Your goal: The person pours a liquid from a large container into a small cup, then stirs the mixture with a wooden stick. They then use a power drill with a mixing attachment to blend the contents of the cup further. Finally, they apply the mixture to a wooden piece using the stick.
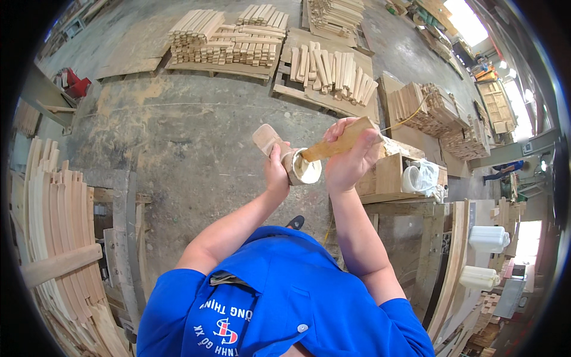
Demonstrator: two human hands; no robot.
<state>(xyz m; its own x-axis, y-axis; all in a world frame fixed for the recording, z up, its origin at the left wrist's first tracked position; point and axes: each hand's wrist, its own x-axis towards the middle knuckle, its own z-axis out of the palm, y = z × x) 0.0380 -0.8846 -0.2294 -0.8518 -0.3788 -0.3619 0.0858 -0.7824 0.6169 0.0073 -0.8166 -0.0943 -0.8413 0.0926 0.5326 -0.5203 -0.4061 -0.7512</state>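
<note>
My left hand (276,172) is wrapped round a small round tub (292,159) of pale cream paste (308,169), its mouth tilted toward me. A flat, round-cornered wooden piece (266,136) sticks out past my left fingers; whether it is fixed to the tub I cannot tell. In my right hand (351,163) is a flat tan wooden spatula (342,141), broad at the hand and narrower at the tub. Its narrow end reaches the tub's rim, at the paste. My right thumb and fingers close on its broad part.
Just right of my hands stands a wooden box (380,175) with a white plastic container (411,178) in a clear bag. Stacked wood strips (226,44) and loose pieces (333,71) lie ahead on pallets. Long boards (62,220) stand at left; white jugs (488,238) at right.
</note>
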